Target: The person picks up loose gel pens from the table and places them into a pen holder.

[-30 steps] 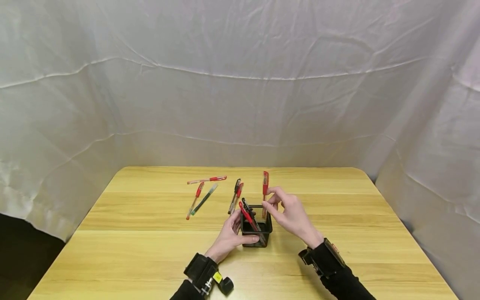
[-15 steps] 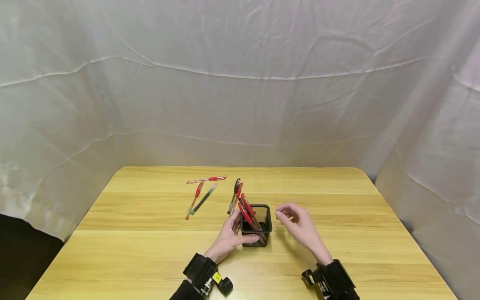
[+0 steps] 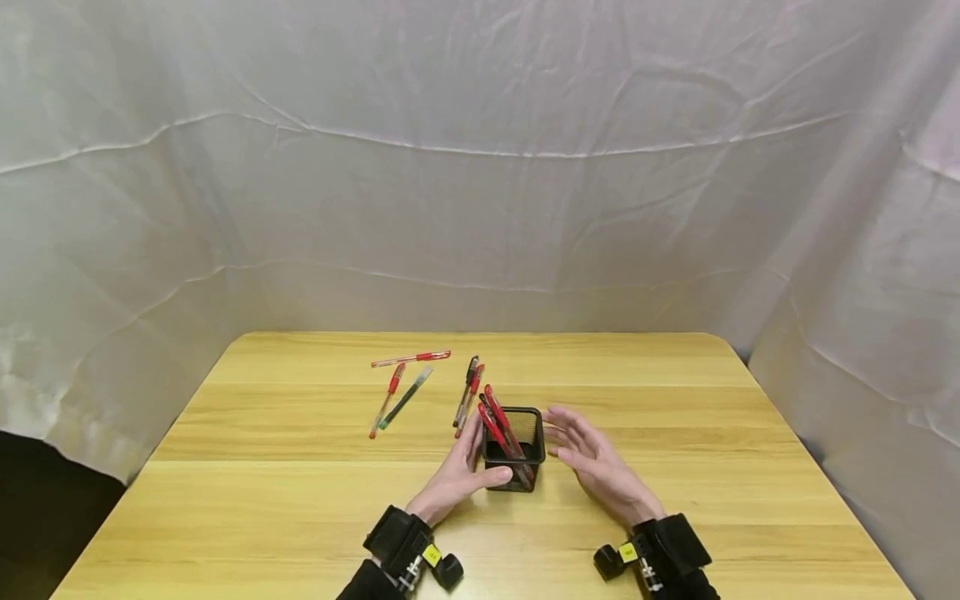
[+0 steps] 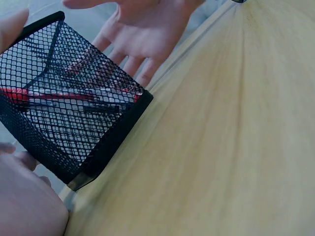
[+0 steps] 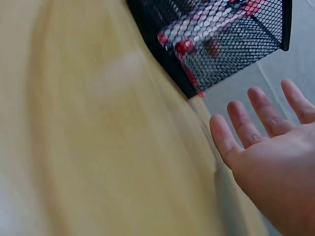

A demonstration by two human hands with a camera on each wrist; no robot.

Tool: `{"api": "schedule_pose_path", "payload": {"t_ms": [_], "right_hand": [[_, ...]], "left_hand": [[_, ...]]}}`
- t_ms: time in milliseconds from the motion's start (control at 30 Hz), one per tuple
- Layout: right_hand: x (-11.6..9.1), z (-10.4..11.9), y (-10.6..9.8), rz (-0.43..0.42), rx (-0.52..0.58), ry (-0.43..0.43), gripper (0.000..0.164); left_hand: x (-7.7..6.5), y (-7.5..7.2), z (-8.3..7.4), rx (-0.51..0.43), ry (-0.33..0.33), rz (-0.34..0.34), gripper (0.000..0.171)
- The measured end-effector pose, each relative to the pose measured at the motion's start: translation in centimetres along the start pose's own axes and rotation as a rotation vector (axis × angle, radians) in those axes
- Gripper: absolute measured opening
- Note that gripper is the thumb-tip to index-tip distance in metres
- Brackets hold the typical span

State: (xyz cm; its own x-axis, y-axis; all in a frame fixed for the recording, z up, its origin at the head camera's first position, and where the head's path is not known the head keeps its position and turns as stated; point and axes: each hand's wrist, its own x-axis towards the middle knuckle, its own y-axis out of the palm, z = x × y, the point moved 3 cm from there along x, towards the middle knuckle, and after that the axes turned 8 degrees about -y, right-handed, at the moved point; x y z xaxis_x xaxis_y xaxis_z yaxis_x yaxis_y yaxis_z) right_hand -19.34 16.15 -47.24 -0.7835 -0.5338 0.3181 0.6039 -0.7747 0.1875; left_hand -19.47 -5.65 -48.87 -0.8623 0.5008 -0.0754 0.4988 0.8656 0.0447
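Observation:
A black mesh pen holder (image 3: 534,459) stands upright on the table, with red-capped pens (image 3: 492,428) and a dark pen leaning to its left side. My left hand (image 3: 450,485) holds the holder from the left, thumb across the near face and fingers along the left side. To the right of the holder is my right hand (image 3: 602,477), palm turned toward it, holding nothing. In the right wrist view the fingers (image 5: 266,112) look extended and spread, apart from the mesh. Through the mesh in the left wrist view, a red pen (image 4: 54,95) shows.
Beyond the left hand, a black pen (image 3: 467,390) and a red pen (image 3: 471,400) lie side by side on the wooden table (image 3: 712,433). Farther left lie two red pens (image 3: 411,359) and a green-tipped pen (image 3: 406,398). A pale curtain (image 3: 480,208) surrounds the back and sides.
My right hand let a red pen drop into the holder and drew back right, then its fingers straightened beside the holder. The left hand kept its place.

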Motion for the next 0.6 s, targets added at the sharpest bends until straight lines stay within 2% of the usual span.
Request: {"api": "schedule_pose_path", "payload": {"t_ms": [133,300,433,600], "right_hand": [[-0.1,-0.7,0.3,0.070,0.032,-0.003,0.076],[0.0,-1.4,1.1,0.058,-0.045,0.047,0.095],[0.4,-1.8,1.4,0.012,-0.100,0.084,0.098],[0.9,-2.0,1.5,-0.016,-0.141,0.091,0.094]], "left_hand": [[-0.1,0.0,-0.1,-0.001,0.028,0.062,0.097],[-0.1,0.1,-0.1,-0.017,0.077,0.132,0.094],[-0.1,0.1,-0.1,0.006,0.087,0.150,0.094],[-0.2,0.3,-0.1,0.049,0.066,0.146,0.095]]}}
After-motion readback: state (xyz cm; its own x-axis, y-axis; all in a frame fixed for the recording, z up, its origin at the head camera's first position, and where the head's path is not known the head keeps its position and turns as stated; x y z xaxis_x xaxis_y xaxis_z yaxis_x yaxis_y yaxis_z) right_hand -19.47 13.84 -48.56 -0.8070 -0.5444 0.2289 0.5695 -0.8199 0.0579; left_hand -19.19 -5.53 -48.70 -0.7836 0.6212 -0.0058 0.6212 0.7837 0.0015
